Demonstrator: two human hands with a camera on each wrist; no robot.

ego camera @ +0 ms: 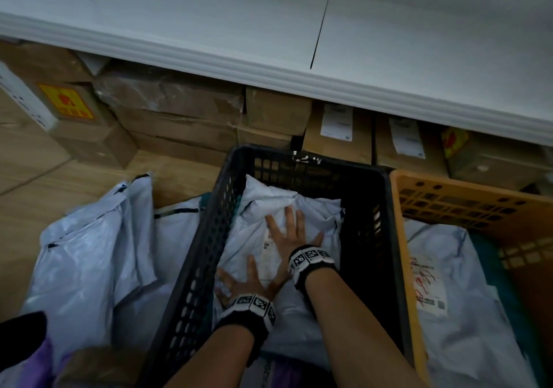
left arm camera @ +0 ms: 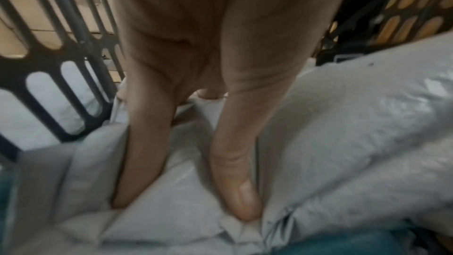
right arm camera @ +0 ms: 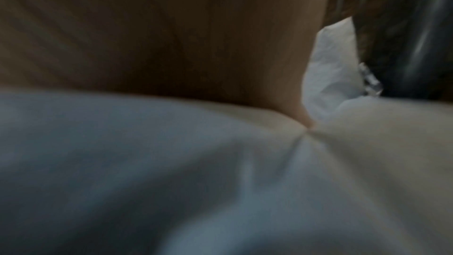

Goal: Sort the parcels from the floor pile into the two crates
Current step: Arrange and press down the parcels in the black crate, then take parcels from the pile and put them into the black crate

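A black crate stands in the middle of the head view, holding grey-white plastic parcels. Both my hands lie inside it on the top parcel, which bears a long paper label. My left hand presses flat near the crate's left wall, its spread fingers sinking into the soft parcel. Farther in, my right hand presses flat with fingers fanned; its palm covers the parcel. An orange crate at the right holds a labelled grey parcel. The floor pile lies left.
Cardboard boxes are stacked under a white counter edge behind the crates. A teal parcel lies against the orange crate's right side. Something purple and a brown box sit at the lower left. Wood floor shows at the left.
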